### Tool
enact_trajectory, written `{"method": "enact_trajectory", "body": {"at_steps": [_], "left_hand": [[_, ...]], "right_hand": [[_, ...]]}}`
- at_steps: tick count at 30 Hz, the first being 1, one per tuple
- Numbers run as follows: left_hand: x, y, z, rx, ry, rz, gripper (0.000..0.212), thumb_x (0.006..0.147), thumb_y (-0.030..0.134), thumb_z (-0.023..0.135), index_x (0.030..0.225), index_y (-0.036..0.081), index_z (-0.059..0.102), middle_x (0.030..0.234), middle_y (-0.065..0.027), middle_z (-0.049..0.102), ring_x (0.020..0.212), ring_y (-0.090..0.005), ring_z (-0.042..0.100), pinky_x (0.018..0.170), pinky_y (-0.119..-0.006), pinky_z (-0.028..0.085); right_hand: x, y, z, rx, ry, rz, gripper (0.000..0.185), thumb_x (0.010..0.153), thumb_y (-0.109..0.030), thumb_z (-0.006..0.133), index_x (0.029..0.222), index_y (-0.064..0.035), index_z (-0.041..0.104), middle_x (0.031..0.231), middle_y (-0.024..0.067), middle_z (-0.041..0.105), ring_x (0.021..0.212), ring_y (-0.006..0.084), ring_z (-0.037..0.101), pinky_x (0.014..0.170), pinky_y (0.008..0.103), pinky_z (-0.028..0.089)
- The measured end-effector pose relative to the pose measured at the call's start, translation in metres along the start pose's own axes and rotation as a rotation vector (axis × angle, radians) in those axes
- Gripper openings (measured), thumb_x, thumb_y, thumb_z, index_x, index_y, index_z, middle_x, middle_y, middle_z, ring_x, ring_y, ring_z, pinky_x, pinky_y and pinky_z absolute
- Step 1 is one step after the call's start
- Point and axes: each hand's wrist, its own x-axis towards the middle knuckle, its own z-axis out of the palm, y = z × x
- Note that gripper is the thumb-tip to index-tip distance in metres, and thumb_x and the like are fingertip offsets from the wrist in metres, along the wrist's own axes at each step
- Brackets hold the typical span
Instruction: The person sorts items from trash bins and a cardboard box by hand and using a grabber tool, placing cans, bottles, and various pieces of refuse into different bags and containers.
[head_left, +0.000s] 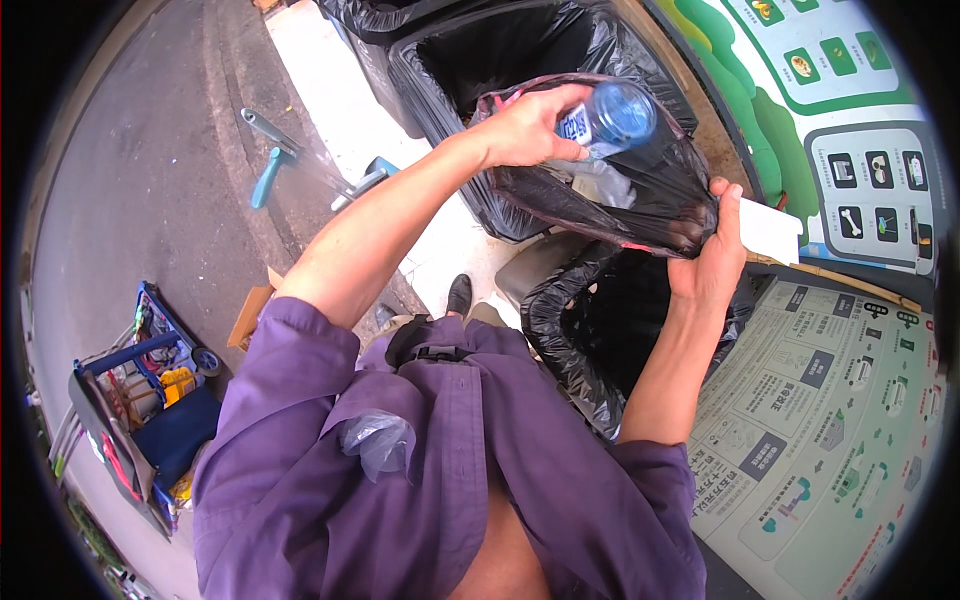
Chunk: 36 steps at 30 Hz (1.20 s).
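My left hand (536, 127) grips a clear blue plastic bottle (619, 116) with a label that bears writing. The bottle is tilted over the mouth of a thin dark plastic bag (600, 217). At the bag's right side, my right hand (712, 244) pinches its rim and stretches the mouth wide. Crumpled whitish film (607, 184) shows inside the bag. A flat white piece (770, 231) appears just beyond my right fingers; I cannot tell whether they hold it. Behind the bag stands a bin lined with black plastic (502, 52).
Another black-lined bin (551, 322) stands close before me. Printed boards (817, 420) rise at the right, beside a bamboo pole (862, 285). At the left are a teal-handled litter picker (266, 176), a cardboard box (251, 311) and a loaded blue cart (176, 420).
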Motion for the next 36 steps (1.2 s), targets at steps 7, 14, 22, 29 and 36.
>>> {"method": "enact_trajectory", "body": {"at_steps": [7,14,22,29,36], "left_hand": [[-0.028,0.021,-0.007,-0.531,0.230,-0.080,0.060,0.073,0.000,0.073,0.125,0.003,0.044,0.119,-0.0093,0.056,0.113,-0.0180,0.052,0.099,-0.034,0.041],[-0.086,0.020,-0.035,-0.893,0.533,-0.024,0.038,0.084,0.014,0.065,0.116,0.003,0.048,0.110,-0.0102,0.060,0.105,-0.0212,0.058,0.094,-0.041,0.045],[-0.264,-0.003,-0.041,-1.161,1.019,-0.128,0.033,0.090,0.031,0.051,0.114,0.009,0.053,0.108,-0.0063,0.062,0.095,-0.0204,0.061,0.084,-0.047,0.047],[-0.453,-0.072,0.003,-1.319,1.685,-0.294,0.041,0.089,0.040,0.048,0.116,0.009,0.051,0.105,-0.0091,0.061,0.095,-0.0243,0.060,0.085,-0.045,0.048],[-0.573,-0.112,0.015,-1.155,2.156,-0.185,0.045,0.093,0.046,0.041,0.122,0.011,0.046,0.109,-0.0099,0.059,0.097,-0.0276,0.059,0.085,-0.049,0.048]], "right_hand": [[-0.003,0.003,-0.007,0.002,0.014,0.005,0.025,0.092,-0.031,0.055,0.087,-0.0067,0.059,0.094,0.0106,0.061,0.085,0.0214,0.060,0.073,0.0353,0.052],[0.006,0.012,-0.009,-0.002,0.093,0.009,0.018,0.089,-0.026,0.060,0.089,-0.0082,0.061,0.085,0.0054,0.063,0.068,0.0146,0.059,0.057,0.0276,0.048],[0.025,0.019,-0.063,0.036,-0.066,0.189,0.028,0.090,-0.027,0.057,0.107,-0.0050,0.059,0.115,0.0129,0.060,0.105,0.0277,0.057,0.095,0.0438,0.043],[0.021,0.042,-0.044,-0.129,-0.052,0.153,0.033,0.091,-0.032,0.056,0.110,-0.0046,0.055,0.117,0.0137,0.056,0.107,0.0293,0.053,0.094,0.0459,0.043],[0.007,0.046,-0.013,-0.244,-0.027,0.124,0.030,0.094,-0.029,0.051,0.111,-0.0035,0.055,0.118,0.0141,0.056,0.109,0.0301,0.053,0.094,0.0456,0.043]]}}
